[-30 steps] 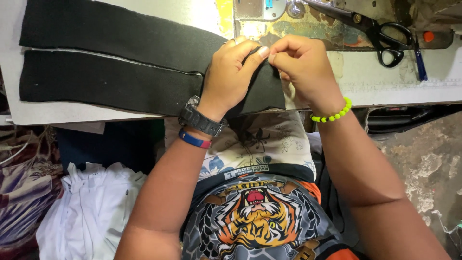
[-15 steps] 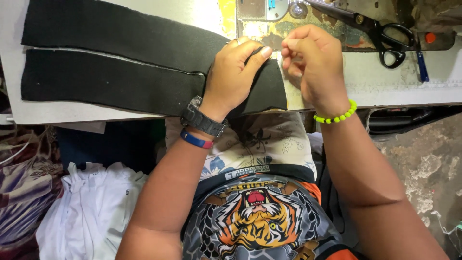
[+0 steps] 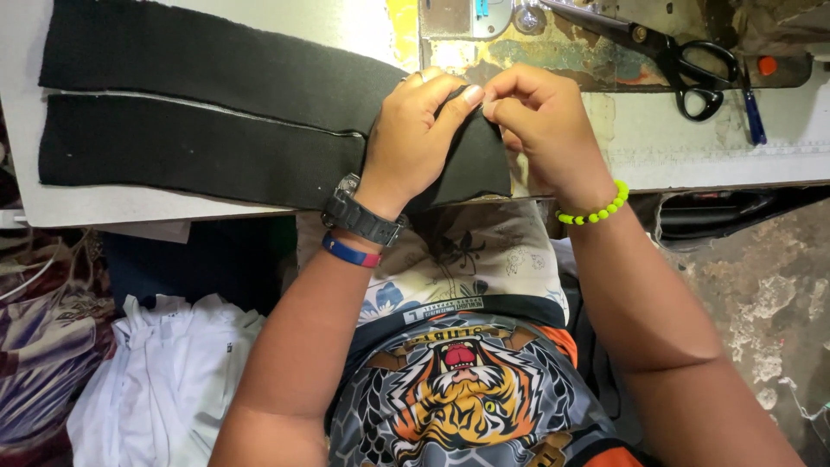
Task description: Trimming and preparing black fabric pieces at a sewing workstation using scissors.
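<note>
Your pale grey desk [image 3: 130,206] carried everything, its near edge running across the view above your lap. Across it lay the long black ribbed knit fabric strip [image 3: 207,112], really two bands side by side with a thin pale seam between them. Its long axis ran left to right, tilted slightly downward toward your hands; the far end pointed to the left edge of the desk, and the near end reached your hands at the middle, where it hung a little over the desk's front edge.

Below the desk on your left sat a heap of white cloth [image 3: 164,389].

Your left hand [image 3: 411,138] lay on top of the strip's right end, fingers curled over it and thumb stretched toward the other hand; its grip was pressed onto the fabric's upper corner. Your right hand [image 3: 540,125] met it just beside that corner, fingertips pressed together in a pinch at the fabric's edge. I could not tell whether something small sat between those fingertips.

The black-handled scissors [image 3: 670,56] rested at the far right of the desk, well apart from your hands, blades pointing left. A dark wristwatch [image 3: 359,216] and a green bead bracelet [image 3: 596,207] ringed your left and right wrists.
</note>
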